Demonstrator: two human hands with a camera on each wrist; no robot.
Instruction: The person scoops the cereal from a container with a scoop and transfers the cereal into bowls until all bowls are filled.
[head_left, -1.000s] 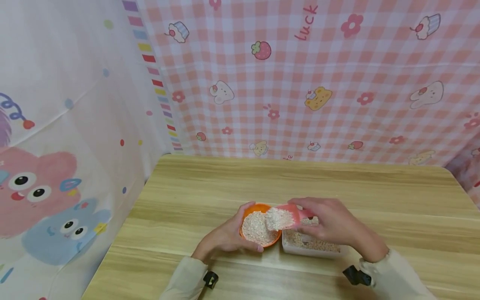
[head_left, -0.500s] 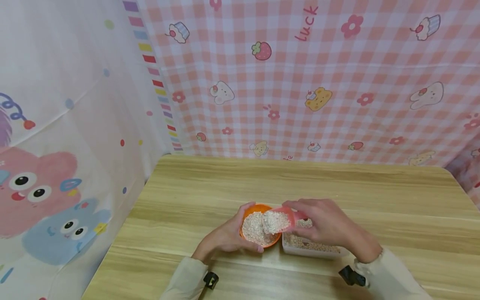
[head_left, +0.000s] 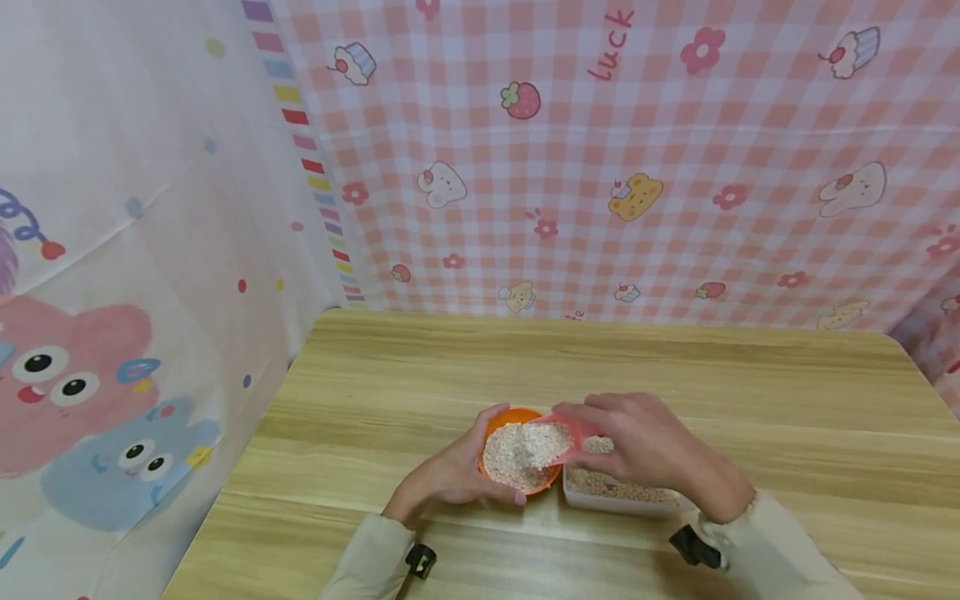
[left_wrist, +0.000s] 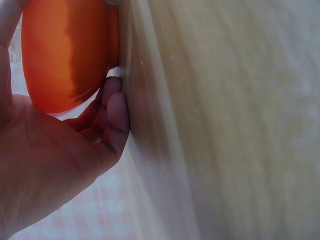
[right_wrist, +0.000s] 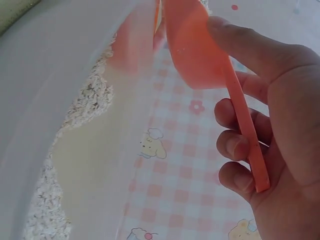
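My left hand [head_left: 453, 471] holds an orange bowl [head_left: 517, 415] from its left side, thumb near and fingers on the far side. Pale flakes, like oats [head_left: 506, 458], fill much of the bowl. In the left wrist view the bowl [left_wrist: 65, 50] stands on the table, fingertips low beside its base. My right hand [head_left: 648, 442] grips a pink scoop [head_left: 573, 437] by its handle; in the right wrist view, fingers curl round the handle [right_wrist: 247, 135]. The scoop's mouth, loaded with flakes [head_left: 546, 444], is over the bowl's right part.
A translucent rectangular container [head_left: 618, 502] with more flakes stands right beside the bowl, partly under my right hand. All of it is on a wood-grain table [head_left: 420, 358]. A pink checked cloth [head_left: 480, 233] hangs behind, and a white patterned cloth [head_left: 187, 250] at left.
The right hand has moved left, bringing the scoop further over the bowl. The left hand and the bowl have stayed in place.
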